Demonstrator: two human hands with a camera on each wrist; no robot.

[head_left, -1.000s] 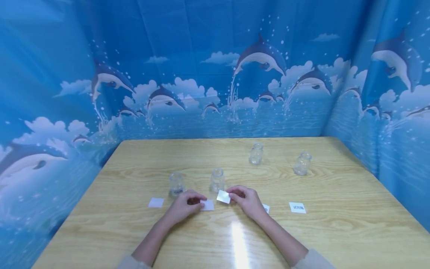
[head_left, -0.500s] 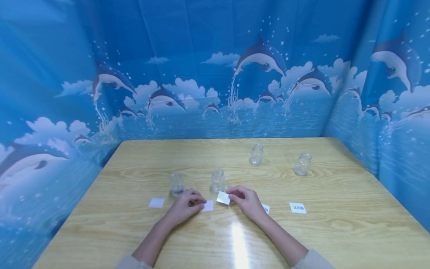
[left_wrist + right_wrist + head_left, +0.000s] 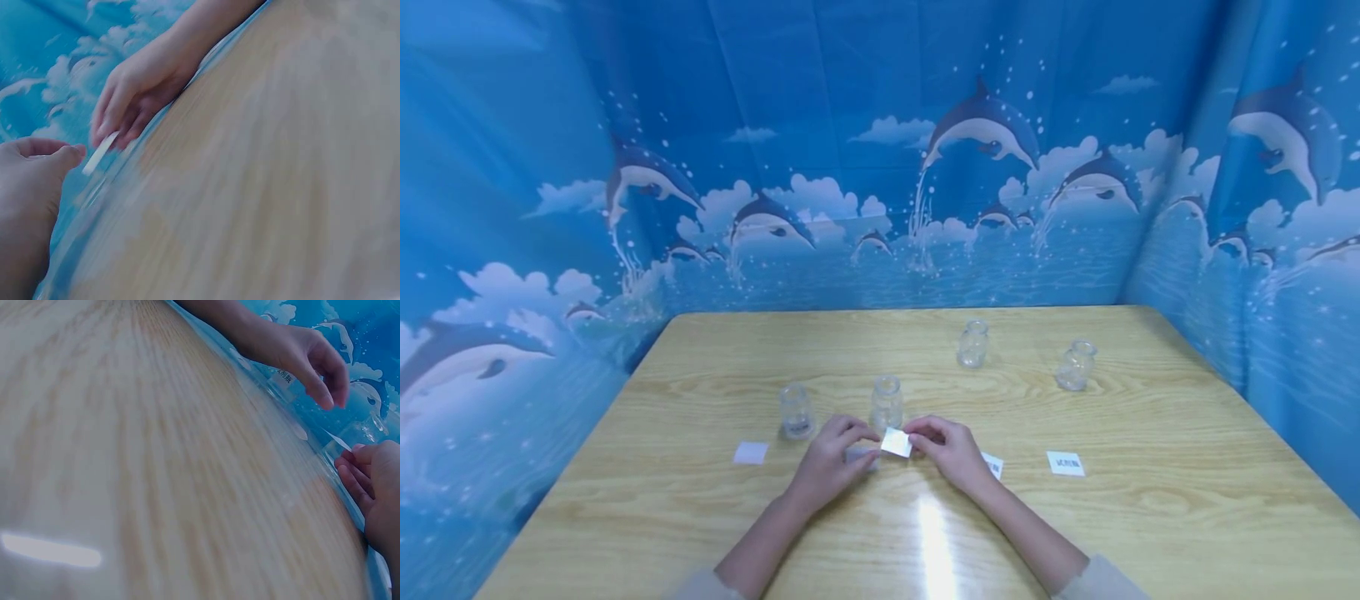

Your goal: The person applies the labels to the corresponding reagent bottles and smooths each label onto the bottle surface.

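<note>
I am holding a small white label [image 3: 897, 442] just above the table [image 3: 1150, 533], pinching its right edge with my right hand [image 3: 951, 448]. My left hand [image 3: 833, 458] is reaching in from the other side, thumb and forefinger closing narrow at the label's left edge; I cannot tell whether they are gripping it yet. Under my left fingers a second white slip [image 3: 857, 456] is lying flat, mostly covered.

Just beyond my hands two small clear glass jars are standing upright and uncapped: the middle jar [image 3: 886, 402], directly behind the held label, and the left jar [image 3: 795, 410] beside it. Both are looking empty, though the glass is too small in the head view to be certain.

To the left a blank white slip [image 3: 750, 452] is lying alone. To the right a printed label [image 3: 994, 465] is showing partly from behind my right wrist, and another printed label [image 3: 1065, 463] is lying further out; the print is too small to read.

Farther back two more clear jars are standing well apart from my hands: the far jar [image 3: 972, 343] and the far right jar [image 3: 1075, 365], which is looking slightly tilted.
</note>
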